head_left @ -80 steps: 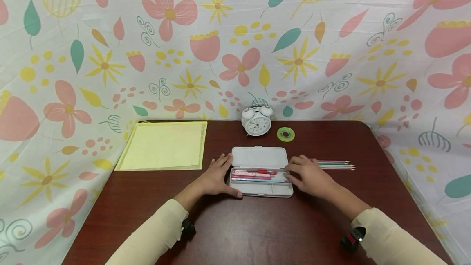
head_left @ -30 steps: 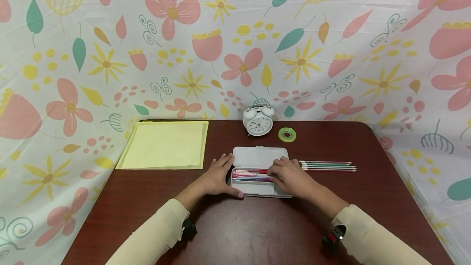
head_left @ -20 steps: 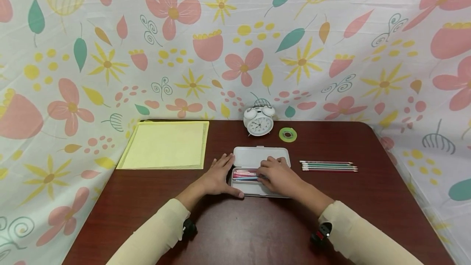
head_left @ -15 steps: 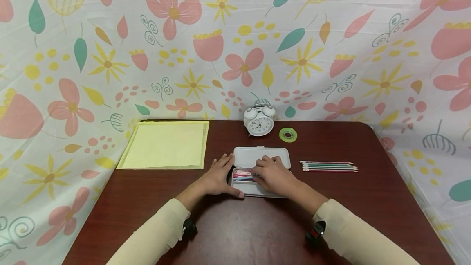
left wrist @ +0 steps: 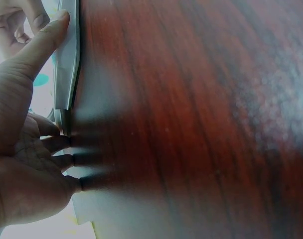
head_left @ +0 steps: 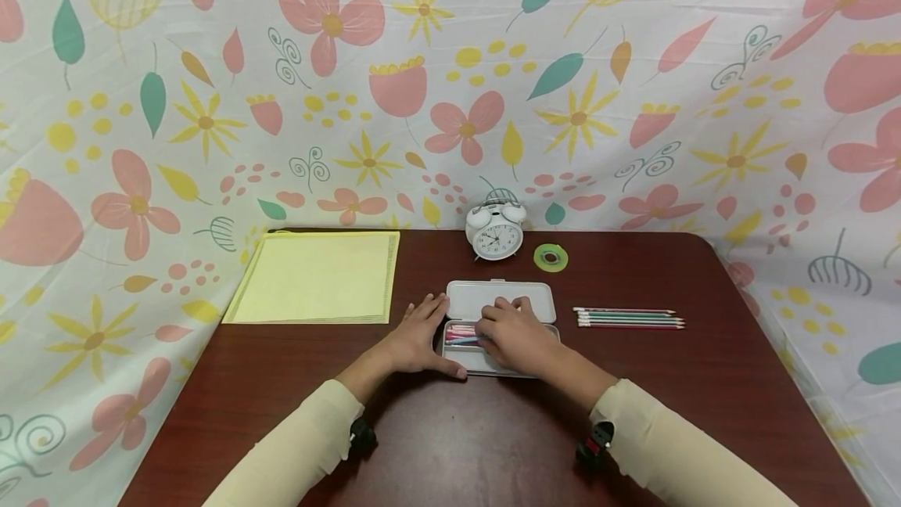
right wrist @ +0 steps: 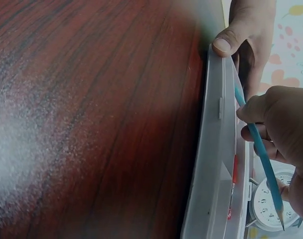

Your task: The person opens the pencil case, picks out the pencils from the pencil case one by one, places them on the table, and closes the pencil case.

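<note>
A white pencil case [head_left: 501, 302] lies on the table with its lid folded back. Pink and red pens and pencils [head_left: 461, 331] fill its rear compartment, partly hidden by my right hand [head_left: 519, 337]. Between thumb and fingers that hand pinches a light blue pencil [right wrist: 265, 158], held low over the case, sharpened tip toward the clock side in the right wrist view. My left hand [head_left: 411, 341] braces the case's left end, fingers spread and fairly straight. Its thumb [left wrist: 49, 40] presses on the front rim.
Several striped pencils [head_left: 629, 318] lie side by side right of the case. Behind it stand a white alarm clock [head_left: 497, 235] and a green tape roll [head_left: 551, 257]. A yellow sheet stack [head_left: 313, 278] lies at the back left, before a flowered curtain [head_left: 450, 84].
My right hand has moved left from the case's right end, over the compartment, and has taken hold of the light blue pencil. My left hand stays in place.
</note>
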A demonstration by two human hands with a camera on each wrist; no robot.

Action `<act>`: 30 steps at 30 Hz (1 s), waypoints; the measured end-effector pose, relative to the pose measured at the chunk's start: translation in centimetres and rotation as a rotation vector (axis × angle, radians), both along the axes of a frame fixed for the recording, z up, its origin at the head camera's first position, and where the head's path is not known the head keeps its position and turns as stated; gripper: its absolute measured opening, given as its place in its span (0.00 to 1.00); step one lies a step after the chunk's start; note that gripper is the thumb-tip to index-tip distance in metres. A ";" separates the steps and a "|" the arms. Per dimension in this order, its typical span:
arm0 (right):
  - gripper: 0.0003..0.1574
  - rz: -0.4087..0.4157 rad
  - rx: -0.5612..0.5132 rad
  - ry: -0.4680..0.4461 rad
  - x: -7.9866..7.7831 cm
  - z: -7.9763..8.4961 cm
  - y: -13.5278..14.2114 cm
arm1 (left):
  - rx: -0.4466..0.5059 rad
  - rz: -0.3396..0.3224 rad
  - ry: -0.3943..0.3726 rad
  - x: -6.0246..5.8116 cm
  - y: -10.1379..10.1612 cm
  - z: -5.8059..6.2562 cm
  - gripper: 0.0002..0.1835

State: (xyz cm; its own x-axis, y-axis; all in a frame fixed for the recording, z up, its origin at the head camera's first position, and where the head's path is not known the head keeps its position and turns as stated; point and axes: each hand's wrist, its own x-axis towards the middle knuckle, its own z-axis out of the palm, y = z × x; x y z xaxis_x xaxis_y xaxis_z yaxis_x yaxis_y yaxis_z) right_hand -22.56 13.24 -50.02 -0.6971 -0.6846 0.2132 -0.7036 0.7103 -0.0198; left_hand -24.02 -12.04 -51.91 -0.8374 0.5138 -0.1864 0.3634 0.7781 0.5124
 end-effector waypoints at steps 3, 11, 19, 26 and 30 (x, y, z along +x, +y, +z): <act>0.04 -0.002 -0.024 0.016 0.0 0.1 0.1 | 0.005 -0.003 -0.001 0.0 0.0 0.1 0.76; 0.08 0.012 -0.074 0.066 -0.3 0.6 1.4 | 0.027 -0.004 -0.001 0.0 0.0 0.0 0.77; 0.07 -0.016 -0.082 0.061 -0.5 1.2 3.5 | 0.026 0.016 -0.011 0.2 0.0 0.2 0.77; 0.08 -0.016 -0.130 0.078 -0.5 1.7 5.8 | 0.020 0.015 -0.009 0.3 0.1 0.3 0.77; 0.09 -0.018 -0.160 0.069 -0.6 1.8 7.4 | 0.017 0.010 -0.008 0.3 0.2 0.3 0.77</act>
